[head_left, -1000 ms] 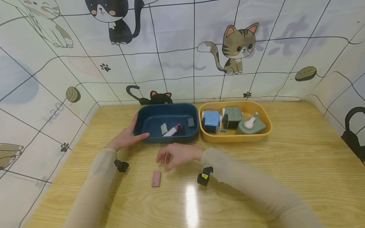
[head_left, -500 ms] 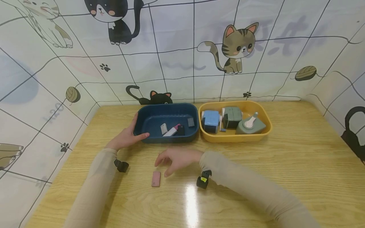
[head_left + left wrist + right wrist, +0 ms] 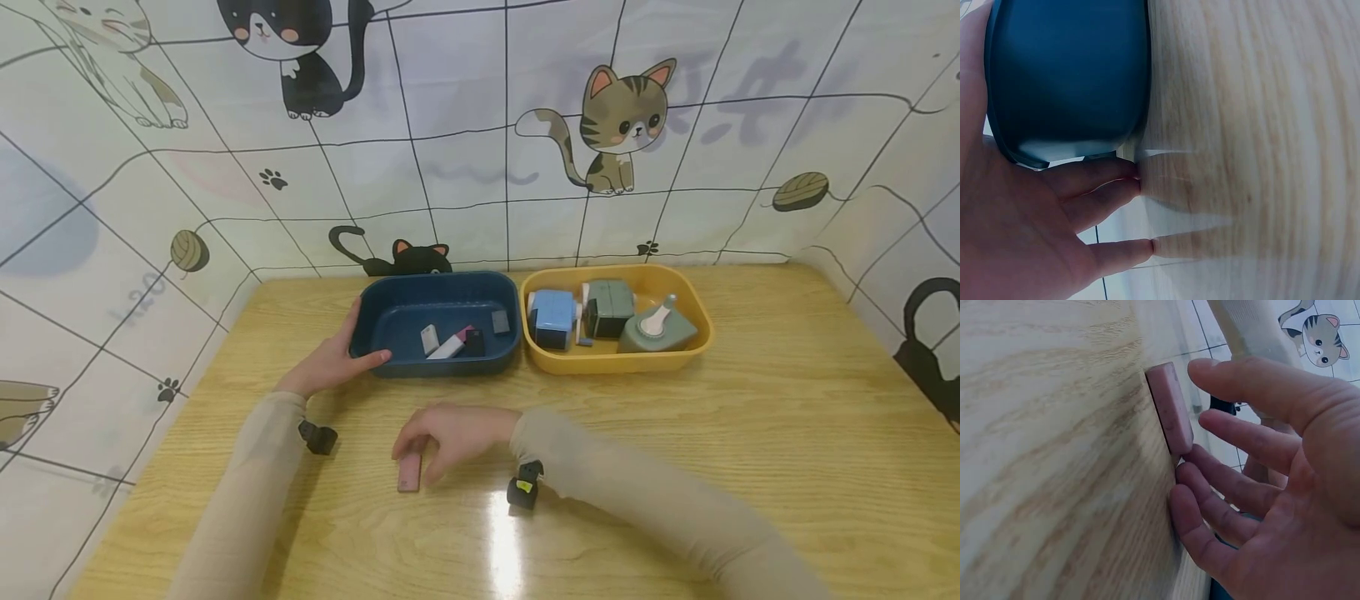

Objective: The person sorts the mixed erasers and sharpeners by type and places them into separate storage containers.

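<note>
A small flat pink rectangular block (image 3: 409, 477) with rounded edges lies on the wooden table in front of the blue bin (image 3: 442, 367). My right hand (image 3: 459, 435) hovers around its far end, fingers relaxed. In the right wrist view, the thumb and index finger stand apart from the pink block (image 3: 1171, 409), while other fingertips come right at its end and the table. My left hand (image 3: 330, 360) rests against the left end of the bin, thumb over the front rim. Straight fingers (image 3: 1100, 203) reach down to the tabletop beside the bin wall in the left wrist view.
Inside the blue bin lie several small blocks, including a white block (image 3: 447, 347), a black block (image 3: 474, 342) and a grey one. A yellow bin (image 3: 622, 364) stands right beside it, with a blue box-like item (image 3: 553, 315), a green one and a grey-green pump-topped item (image 3: 656, 330).
My right hand has moved down and left, from behind the pink block to over its far end. The left hand and both bins have stayed put.
</note>
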A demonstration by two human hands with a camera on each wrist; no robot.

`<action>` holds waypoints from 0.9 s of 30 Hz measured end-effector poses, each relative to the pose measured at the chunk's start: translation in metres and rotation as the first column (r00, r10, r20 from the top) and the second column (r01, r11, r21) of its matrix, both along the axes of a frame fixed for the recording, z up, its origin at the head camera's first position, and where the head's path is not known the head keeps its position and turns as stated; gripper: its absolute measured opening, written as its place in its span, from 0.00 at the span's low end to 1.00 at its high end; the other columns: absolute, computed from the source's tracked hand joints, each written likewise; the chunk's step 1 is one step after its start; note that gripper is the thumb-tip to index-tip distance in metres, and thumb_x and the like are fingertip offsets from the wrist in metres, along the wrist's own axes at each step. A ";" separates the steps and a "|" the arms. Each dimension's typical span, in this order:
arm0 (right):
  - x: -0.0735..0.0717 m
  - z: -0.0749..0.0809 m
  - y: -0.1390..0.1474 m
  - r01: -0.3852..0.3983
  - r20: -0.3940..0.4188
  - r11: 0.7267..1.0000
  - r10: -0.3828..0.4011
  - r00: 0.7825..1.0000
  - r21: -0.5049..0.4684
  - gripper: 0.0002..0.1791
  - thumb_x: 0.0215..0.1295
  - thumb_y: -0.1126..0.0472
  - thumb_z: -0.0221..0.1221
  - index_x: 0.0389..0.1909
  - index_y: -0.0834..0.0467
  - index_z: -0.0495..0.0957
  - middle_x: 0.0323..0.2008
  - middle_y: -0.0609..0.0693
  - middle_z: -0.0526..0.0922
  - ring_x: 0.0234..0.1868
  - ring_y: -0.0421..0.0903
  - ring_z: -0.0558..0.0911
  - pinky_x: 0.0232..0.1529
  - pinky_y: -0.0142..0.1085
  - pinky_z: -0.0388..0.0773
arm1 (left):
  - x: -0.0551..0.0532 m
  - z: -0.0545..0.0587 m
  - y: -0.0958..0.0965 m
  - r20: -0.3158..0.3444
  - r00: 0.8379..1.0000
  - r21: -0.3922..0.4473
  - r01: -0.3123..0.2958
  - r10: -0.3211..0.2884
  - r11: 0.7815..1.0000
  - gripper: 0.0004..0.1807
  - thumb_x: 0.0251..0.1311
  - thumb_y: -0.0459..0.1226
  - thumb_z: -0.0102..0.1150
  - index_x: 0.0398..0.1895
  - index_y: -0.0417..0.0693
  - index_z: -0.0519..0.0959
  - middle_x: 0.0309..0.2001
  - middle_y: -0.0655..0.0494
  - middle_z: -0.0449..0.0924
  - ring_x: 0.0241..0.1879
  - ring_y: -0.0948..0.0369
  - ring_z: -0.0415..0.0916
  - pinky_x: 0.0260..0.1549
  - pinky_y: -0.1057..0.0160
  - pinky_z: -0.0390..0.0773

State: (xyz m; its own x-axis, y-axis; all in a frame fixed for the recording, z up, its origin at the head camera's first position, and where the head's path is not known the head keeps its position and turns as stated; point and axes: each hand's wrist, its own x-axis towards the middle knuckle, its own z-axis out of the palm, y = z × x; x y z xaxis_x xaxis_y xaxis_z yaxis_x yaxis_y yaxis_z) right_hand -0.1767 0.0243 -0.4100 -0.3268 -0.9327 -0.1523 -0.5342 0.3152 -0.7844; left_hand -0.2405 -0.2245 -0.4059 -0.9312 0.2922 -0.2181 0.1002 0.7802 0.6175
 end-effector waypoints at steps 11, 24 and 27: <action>0.004 -0.002 -0.005 -0.045 -0.030 0.999 0.045 0.999 -0.002 0.22 0.53 0.72 0.65 0.52 0.57 0.81 0.47 0.43 0.76 0.44 0.36 0.73 0.49 0.25 0.69 | 0.000 0.000 0.000 -0.002 1.000 0.002 0.005 -0.005 1.000 0.60 0.60 0.60 0.57 0.75 0.57 0.22 0.75 0.37 0.34 0.70 0.35 0.43 0.63 0.36 0.52; 0.007 -0.005 -0.008 0.002 -0.072 1.000 -0.003 0.997 -0.007 0.14 0.55 0.70 0.66 0.43 0.54 0.83 0.41 0.41 0.75 0.40 0.36 0.73 0.45 0.24 0.69 | 0.000 0.001 0.000 -0.004 1.000 0.011 0.010 -0.010 1.000 0.60 0.61 0.60 0.57 0.75 0.56 0.22 0.75 0.38 0.32 0.71 0.36 0.42 0.63 0.36 0.51; 0.007 -0.006 -0.008 0.003 -0.061 1.000 -0.004 0.998 -0.012 0.13 0.56 0.69 0.67 0.42 0.54 0.83 0.40 0.42 0.74 0.40 0.37 0.73 0.45 0.25 0.70 | 0.000 0.000 0.000 0.000 1.000 0.008 0.006 -0.006 1.000 0.60 0.60 0.60 0.57 0.75 0.57 0.22 0.75 0.38 0.32 0.71 0.36 0.42 0.63 0.35 0.51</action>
